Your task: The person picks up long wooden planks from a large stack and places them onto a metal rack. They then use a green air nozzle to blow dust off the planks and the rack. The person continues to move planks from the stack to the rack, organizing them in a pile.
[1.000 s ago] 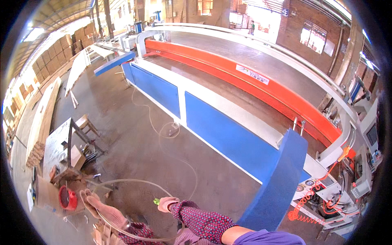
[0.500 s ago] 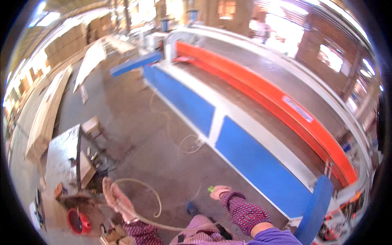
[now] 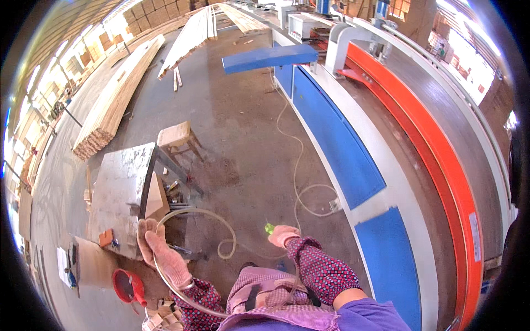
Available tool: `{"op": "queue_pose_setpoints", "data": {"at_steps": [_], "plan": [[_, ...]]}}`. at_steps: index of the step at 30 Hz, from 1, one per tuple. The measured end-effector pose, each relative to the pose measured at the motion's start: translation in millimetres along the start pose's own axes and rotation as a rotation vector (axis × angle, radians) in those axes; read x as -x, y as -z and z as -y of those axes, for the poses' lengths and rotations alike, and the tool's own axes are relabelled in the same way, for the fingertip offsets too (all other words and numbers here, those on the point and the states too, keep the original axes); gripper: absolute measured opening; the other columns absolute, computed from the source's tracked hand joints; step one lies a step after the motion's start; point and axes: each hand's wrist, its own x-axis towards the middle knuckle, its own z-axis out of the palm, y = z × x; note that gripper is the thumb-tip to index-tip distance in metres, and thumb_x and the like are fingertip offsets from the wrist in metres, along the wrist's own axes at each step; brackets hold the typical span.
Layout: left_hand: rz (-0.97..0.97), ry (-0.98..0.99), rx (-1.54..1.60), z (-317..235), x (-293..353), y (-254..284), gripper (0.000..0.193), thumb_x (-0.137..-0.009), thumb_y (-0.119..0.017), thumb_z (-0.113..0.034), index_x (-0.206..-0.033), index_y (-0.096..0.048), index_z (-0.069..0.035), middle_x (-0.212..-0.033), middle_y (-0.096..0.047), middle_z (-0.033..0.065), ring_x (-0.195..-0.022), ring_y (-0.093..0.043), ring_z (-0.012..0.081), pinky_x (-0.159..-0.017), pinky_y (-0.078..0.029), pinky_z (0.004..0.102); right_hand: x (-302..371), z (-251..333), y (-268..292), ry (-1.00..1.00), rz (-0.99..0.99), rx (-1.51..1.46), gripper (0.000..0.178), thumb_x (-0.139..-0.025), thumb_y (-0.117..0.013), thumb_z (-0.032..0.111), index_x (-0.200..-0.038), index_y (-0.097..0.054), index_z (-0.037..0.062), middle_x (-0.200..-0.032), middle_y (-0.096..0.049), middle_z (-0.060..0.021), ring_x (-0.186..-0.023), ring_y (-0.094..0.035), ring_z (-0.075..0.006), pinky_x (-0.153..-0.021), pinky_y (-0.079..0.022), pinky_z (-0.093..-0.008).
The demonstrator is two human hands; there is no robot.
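Note:
My left hand (image 3: pixel 164 255), in a pale pink glove, is raised with its fingers nearly straight. A thin, clear yellowish hose (image 3: pixel 234 234) passes through it between thumb and palm, looping out past the fingertips and trailing back toward my waist. My right hand (image 3: pixel 284 235), also gloved, is closed around a small bright green thing (image 3: pixel 269 228), mostly hidden by the fingers. Another length of the hose hangs close to that hand and runs over the floor to the machine. Both forearms wear dark checked sleeve covers.
A long machine with blue panels (image 3: pixel 337 138) and an orange beam (image 3: pixel 436 132) stretches along the right. On the left are a metal-topped table (image 3: pixel 118 190), wooden stool (image 3: pixel 175 135), red bucket (image 3: pixel 128 286) and wood offcuts (image 3: pixel 164 318). Stacked timber (image 3: pixel 118 99) lies farther back.
My view has turned left, so the machine, table and stool appear farther right. Both hands keep their grip; the right has shifted slightly up and left in the picture.

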Motion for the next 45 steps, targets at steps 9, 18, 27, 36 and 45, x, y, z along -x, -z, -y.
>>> {"op": "queue_pose_setpoints", "data": {"at_steps": [9,18,27,36,45], "plan": [[0.067,-0.167,0.155,63.1,-111.6,-114.0,0.039,-0.099,-0.044,-0.022,-0.129,-0.046,0.003,-0.122,-0.055,0.0178,-0.113,-0.055,0.0261,-0.101,-0.044,0.0430,-164.0,65.4,143.8,-0.004,-0.070,-0.048,0.044,-0.080,-0.050,0.034,-0.110,-0.066,0.0060,-0.116,-0.063,-0.0168,-0.110,-0.059,-0.0338,-0.089,-0.047,-0.0441],[0.270,-0.180,-0.008,159.0,-262.2,-267.0,0.036,-0.097,-0.051,-0.023,-0.123,-0.053,0.002,-0.118,-0.060,0.0164,-0.109,-0.058,0.0253,-0.096,-0.046,0.0390,-322.6,66.8,291.1,-0.260,-0.137,-0.073,0.046,-0.079,-0.051,0.033,-0.113,-0.064,0.0049,-0.118,-0.061,-0.0177,-0.111,-0.058,-0.0338,-0.091,-0.046,-0.0443],[0.258,-0.218,-0.080,235.2,-392.2,-390.6,0.040,-0.098,-0.048,-0.025,-0.126,-0.049,0.004,-0.120,-0.058,0.0185,-0.110,-0.057,0.0267,-0.098,-0.045,0.0403,-459.4,149.1,368.7,-0.141,-0.068,-0.035,0.046,-0.079,-0.052,0.037,-0.109,-0.065,0.0044,-0.115,-0.062,-0.0201,-0.110,-0.059,-0.0348,-0.091,-0.046,-0.0448],[-0.021,-0.188,0.131,252.0,-544.7,-467.9,0.045,-0.098,-0.044,-0.030,-0.129,-0.045,0.004,-0.118,-0.055,0.0176,-0.110,-0.054,0.0281,-0.096,-0.044,0.0454,-603.7,362.0,446.4,0.069,0.046,-0.187,0.050,-0.080,-0.050,0.038,-0.116,-0.063,0.0056,-0.122,-0.059,-0.0179,-0.116,-0.055,-0.0348,-0.096,-0.042,-0.0459],[-0.097,-0.143,0.228,328.3,-705.7,-498.7,0.046,-0.098,-0.045,-0.030,-0.130,-0.044,0.003,-0.118,-0.056,0.0157,-0.113,-0.053,0.0256,-0.096,-0.045,0.0406,-732.8,484.9,541.4,0.086,0.057,-0.212,0.044,-0.081,-0.051,0.035,-0.110,-0.065,0.0055,-0.117,-0.060,-0.0202,-0.111,-0.058,-0.0359,-0.091,-0.045,-0.0436]]}}
